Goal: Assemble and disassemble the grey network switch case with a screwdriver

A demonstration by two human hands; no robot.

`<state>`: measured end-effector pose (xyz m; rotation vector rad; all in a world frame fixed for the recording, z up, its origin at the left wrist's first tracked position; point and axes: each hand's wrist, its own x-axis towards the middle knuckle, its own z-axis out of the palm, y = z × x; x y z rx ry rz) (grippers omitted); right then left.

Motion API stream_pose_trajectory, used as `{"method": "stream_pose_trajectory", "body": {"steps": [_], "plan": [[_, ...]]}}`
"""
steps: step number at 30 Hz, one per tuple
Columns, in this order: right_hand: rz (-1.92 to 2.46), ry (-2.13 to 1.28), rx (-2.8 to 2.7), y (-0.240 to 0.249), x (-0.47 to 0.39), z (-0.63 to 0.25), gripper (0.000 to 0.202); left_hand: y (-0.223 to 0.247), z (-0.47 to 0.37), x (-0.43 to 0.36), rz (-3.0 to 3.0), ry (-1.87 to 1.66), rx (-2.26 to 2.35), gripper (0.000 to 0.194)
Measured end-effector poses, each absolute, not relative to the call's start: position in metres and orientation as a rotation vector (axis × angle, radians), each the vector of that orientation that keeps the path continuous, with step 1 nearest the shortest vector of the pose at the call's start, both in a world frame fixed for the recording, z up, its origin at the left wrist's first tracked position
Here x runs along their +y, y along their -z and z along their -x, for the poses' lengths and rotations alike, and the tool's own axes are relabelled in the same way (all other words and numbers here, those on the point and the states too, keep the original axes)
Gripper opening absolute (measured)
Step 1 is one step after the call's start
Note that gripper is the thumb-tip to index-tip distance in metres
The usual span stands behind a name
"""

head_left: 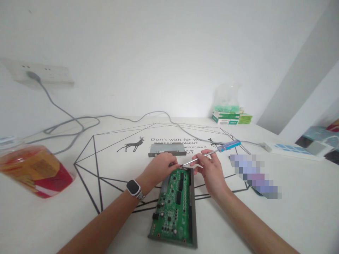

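Note:
A green circuit board [172, 201] lies in a dark, shallow rectangular case [194, 218], its long side pointing away from me. My right hand [210, 169] is closed on the metal shaft of a screwdriver [229, 145] with a clear blue handle, which points up to the right. The tip reaches the far end of the case, beside the fingers of my left hand [161, 167]. Those left fingers are pinched together at the board's far edge; whatever they hold is too small or hidden to name. Beyond them lies a flat grey metal cover [168, 149].
A red and yellow plastic container [39, 173] stands at the left. A grey cable [127, 119] runs from the wall socket [42, 72] to a white power strip [288, 150] at the right. Green-white boxes [226, 117] are at the back; a blurred object [255, 176] lies right.

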<state>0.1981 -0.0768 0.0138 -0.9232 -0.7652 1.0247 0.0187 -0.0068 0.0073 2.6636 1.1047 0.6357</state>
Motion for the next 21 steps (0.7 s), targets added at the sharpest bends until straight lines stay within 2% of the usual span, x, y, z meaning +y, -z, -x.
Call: {"method": "stream_pose_trajectory", "body": {"steps": [9,15,21], "plan": [[0.950,-0.906,-1.024,-0.015,-0.077,-0.193,0.043,-0.010,-0.016,-0.008,-2.553,-0.663,1.248,0.028],[1.008,-0.780,-1.334,-0.018,-0.066,-0.191,0.029,-0.002,-0.014,-0.004,-2.472,-0.754,1.227,0.032],[1.028,-0.763,-1.593,-0.056,-0.044,-0.182,0.015,-0.014,-0.005,-0.004,-2.463,-0.979,1.004,0.024]]}}
